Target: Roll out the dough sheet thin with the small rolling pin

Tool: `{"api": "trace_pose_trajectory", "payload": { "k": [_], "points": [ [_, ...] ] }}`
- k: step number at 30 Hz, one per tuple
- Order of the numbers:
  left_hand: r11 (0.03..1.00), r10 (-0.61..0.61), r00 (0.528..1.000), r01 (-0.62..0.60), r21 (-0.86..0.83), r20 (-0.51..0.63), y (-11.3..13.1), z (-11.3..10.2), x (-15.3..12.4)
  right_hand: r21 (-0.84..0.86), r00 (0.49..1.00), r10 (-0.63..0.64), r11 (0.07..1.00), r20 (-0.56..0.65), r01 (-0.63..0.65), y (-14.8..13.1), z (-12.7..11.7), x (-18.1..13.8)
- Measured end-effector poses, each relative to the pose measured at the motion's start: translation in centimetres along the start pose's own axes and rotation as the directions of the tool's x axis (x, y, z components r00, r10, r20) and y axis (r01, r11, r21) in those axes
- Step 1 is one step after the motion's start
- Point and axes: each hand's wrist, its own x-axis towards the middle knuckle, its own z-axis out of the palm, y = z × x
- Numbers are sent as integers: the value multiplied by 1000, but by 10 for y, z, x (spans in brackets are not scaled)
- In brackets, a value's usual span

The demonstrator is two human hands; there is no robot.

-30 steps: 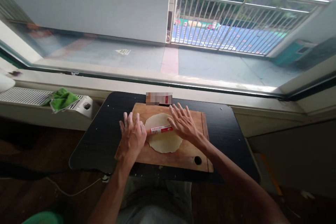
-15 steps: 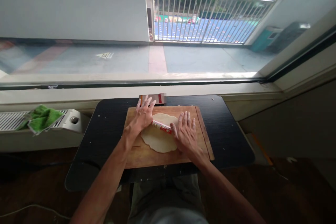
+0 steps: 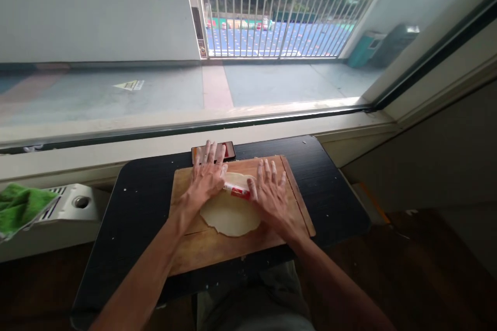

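Observation:
A flat round of pale dough [image 3: 229, 214] lies on a wooden cutting board [image 3: 205, 248]. Across its far half lies a red-and-white roller [image 3: 236, 190], angled down to the right. My left hand [image 3: 205, 178] rests flat on the roller's left end, fingers stretched out toward the window. My right hand [image 3: 269, 194] lies flat on its right end, fingers spread. Both palms press on the roller; neither hand wraps around it.
The board sits on a small black table [image 3: 128, 217] against a window sill. A dark phone [image 3: 227, 151] lies at the table's far edge behind my left hand. A green cloth [image 3: 19, 207] lies on a white heater at the left.
Both hands and the roller have moved away from me over the dough, the left hand further forward so the roller now slants. The view has swung to the right.

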Motion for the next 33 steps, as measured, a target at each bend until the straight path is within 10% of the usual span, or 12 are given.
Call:
{"api": "trace_pose_trajectory", "payload": {
  "k": [4,11,19,27,33],
  "points": [
    [999,-28,996,26,-31,-81,1,2,-17,-23,996,-5,1000,-88,3,-3,7,-11],
    [996,-81,996,79,-37,-48,16,6,61,14,996,79,997,-34,-79,25,-1,62],
    [996,-76,988,70,-53,-131,12,3,-17,-34,998,-38,999,-42,37,-1,7,-9],
    [989,-141,986,136,-60,-87,21,11,68,-9,994,99,995,41,-98,18,-16,60],
    [993,-120,991,119,-27,-59,15,-1,-25,59,997,-71,996,-4,71,-17,5,-26]
  ]
}}
